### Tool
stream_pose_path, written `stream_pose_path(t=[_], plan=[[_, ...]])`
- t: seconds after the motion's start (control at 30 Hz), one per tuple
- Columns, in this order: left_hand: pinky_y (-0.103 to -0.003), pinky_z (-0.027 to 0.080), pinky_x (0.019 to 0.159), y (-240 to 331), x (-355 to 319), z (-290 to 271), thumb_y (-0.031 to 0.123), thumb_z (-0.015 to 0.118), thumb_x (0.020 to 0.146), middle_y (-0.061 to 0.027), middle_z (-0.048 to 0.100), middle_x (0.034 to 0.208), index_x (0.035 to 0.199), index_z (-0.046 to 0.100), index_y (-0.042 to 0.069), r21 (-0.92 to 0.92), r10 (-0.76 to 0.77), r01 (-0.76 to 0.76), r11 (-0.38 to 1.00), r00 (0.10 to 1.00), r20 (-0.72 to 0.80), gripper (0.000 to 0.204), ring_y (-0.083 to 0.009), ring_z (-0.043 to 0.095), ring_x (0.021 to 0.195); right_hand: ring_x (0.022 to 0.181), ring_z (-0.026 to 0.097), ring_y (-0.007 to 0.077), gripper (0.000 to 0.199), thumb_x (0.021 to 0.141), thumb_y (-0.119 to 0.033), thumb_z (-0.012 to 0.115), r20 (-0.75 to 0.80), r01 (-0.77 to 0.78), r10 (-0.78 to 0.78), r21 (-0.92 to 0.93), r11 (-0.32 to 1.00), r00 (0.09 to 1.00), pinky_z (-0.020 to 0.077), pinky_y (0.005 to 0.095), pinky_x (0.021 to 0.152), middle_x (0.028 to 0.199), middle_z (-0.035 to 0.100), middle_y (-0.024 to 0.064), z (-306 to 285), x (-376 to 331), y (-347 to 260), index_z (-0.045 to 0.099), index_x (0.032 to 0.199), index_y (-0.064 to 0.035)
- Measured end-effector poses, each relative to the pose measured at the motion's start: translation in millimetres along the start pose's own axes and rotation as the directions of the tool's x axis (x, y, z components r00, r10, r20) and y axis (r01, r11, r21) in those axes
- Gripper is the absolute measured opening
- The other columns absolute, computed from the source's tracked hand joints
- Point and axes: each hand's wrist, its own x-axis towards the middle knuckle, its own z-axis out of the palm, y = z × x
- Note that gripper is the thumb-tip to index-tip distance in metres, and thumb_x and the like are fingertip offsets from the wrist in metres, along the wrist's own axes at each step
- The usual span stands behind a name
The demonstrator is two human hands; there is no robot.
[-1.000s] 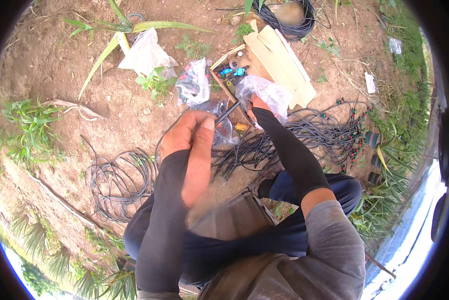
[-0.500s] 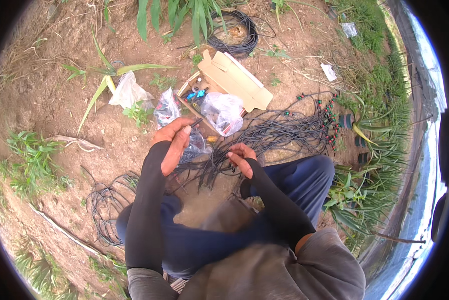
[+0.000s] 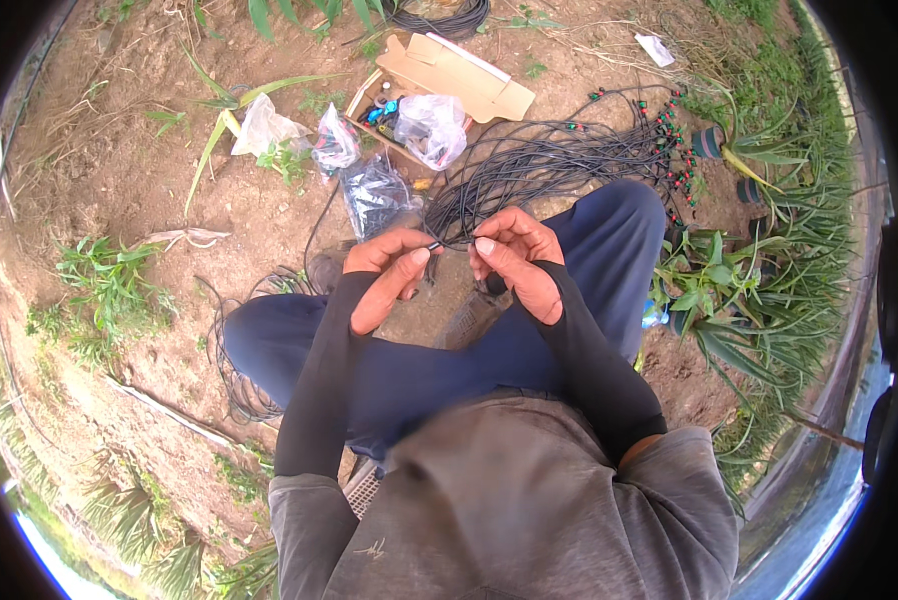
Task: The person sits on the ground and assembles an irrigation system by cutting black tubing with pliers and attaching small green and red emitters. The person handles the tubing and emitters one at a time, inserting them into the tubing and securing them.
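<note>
My left hand pinches a short black tube piece between thumb and fingers. Facing it across a small gap, my right hand is closed in a pinch on the end of a thin black tube, mostly covered by the fingertips. Both hands are held above my crossed legs. Just beyond them spreads a tangled bundle of thin black tubes, with small red and green fittings at its far right end. A clear plastic bag of black parts lies past my left hand.
An open cardboard box holds blue and black parts and a clear bag. Left of it lie a bag with red parts and a whitish bag. A black hose coil lies far off; potted plants line the right.
My right hand has come up from the tube bundle and now pinches a tube end close to my left hand. The left hand has lowered and moved right; the view has tilted toward my body.
</note>
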Motion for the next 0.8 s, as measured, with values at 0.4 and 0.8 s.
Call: stream_pose_path(t=[0.4,0.8], plan=[[-0.023,0.043,0.072,3.5,-42.3,39.0,0.006,0.062,0.092,-0.0026,0.061,0.087,0.105,0.068,-0.001,0.207,0.068,-0.043,0.977,0.991,-0.113,0.015,-0.0079,0.054,0.08,0.078,0.058,0.0084,0.008,0.094,-0.004,0.06,0.059,0.086,-0.081,-0.089,0.992,0.995,0.047,0.0243,0.072,0.083,0.063,0.0022,6.7,-37.4,7.7,0.062,0.101,-0.0026],[-0.023,0.043,0.071,-4.2,-48.3,43.7,0.005,0.063,0.091,-0.0037,0.061,0.086,0.104,0.068,-0.001,0.191,0.108,-0.081,0.978,0.985,-0.135,0.015,-0.009,0.055,0.079,0.078,0.058,0.007,0.008,0.093,-0.003,0.061,0.079,0.113,-0.102,-0.143,0.983,0.992,0.0462,0.0229,0.07,0.082,0.064,0.0019,6.1,-49.3,5.8,0.063,0.1,-0.0015]])
